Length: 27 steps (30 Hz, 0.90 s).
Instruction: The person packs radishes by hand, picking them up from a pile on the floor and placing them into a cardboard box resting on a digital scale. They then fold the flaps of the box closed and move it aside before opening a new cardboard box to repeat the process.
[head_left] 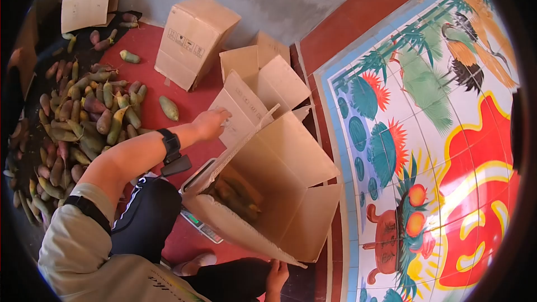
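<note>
A large cardboard box [302, 154] stands tilted with its flaps spread. Several long, greenish radishes [235, 193] lie in its shaded bottom. My left hand [211, 124], at the end of an outstretched arm, is over a raised flap [241, 103] on the far side, fingers loosely extended against the cardboard. Low in the view, my right hand [276, 279] has its fingers closed at the near flap's lower corner. Under the box sits a scale [202, 228], mostly hidden, with part of its display showing.
On the left lies a big heap of green and reddish radishes [84, 117] on dark sheeting. One loose radish [168, 108] rests on the red floor. A closed carton [193, 39], an opened carton [265, 56] and another box [89, 6] stand by the wall. Painted tiles [414, 134] cover the right.
</note>
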Available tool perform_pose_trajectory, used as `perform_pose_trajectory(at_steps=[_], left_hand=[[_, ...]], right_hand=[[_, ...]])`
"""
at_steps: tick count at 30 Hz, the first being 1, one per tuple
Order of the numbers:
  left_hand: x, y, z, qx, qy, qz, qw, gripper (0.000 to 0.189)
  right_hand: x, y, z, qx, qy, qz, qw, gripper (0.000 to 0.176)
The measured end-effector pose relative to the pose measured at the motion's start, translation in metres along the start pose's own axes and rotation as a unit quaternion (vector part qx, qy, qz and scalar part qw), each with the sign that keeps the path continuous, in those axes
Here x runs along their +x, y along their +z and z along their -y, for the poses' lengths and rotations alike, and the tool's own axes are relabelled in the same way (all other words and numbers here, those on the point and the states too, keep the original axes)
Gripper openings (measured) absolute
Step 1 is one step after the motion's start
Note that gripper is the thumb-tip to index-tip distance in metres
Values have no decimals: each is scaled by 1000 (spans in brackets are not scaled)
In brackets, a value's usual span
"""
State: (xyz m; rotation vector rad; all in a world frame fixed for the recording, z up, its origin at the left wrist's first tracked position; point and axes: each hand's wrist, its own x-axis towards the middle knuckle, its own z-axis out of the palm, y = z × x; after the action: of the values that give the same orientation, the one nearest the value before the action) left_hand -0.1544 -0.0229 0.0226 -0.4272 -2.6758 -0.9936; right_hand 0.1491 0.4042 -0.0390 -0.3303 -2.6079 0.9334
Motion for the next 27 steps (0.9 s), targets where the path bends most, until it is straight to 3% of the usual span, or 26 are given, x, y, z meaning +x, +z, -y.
perform_pose_trajectory(at_steps=[3,5,7,11,12,16,19,20,22,24,26,27], left_hand=[[31,18,11,26,21,-10,999,44],[51,28,15,35,3,21,999,49],[71,36,17,46,-12,50,998,53],[104,50,19,113,-5,65,992,65],[110,50,20,134,3,57,989,67],[131,60,26,125,37,14,991,69],[141,68,30,172,56,-29,983,65],[143,63,24,200,39,-5,979,54],[142,57,19,228,21,19,973,44],[140,55,16,377,16,102,921,18],[131,52,18,382,58,97,917,12],[126,51,22,387,101,93,912,8]], right_hand=[[2,-7,26,-7,62,36,997,25],[1,-9,1,-37,89,50,994,24],[-2,-10,-25,-145,-19,81,986,31],[-4,-12,-8,-212,-4,93,973,21],[-2,-10,-21,-257,-75,83,960,18],[-10,-14,-35,-384,-150,91,907,15],[-14,-11,-51,-357,-222,39,906,16],[-13,-11,-57,-358,-223,39,906,16],[-12,-12,-69,-162,-75,68,982,19],[-13,-13,-71,-143,-90,56,984,19],[-10,-12,-52,-124,-104,44,986,20],[-4,-10,-13,-115,-54,57,990,20]])
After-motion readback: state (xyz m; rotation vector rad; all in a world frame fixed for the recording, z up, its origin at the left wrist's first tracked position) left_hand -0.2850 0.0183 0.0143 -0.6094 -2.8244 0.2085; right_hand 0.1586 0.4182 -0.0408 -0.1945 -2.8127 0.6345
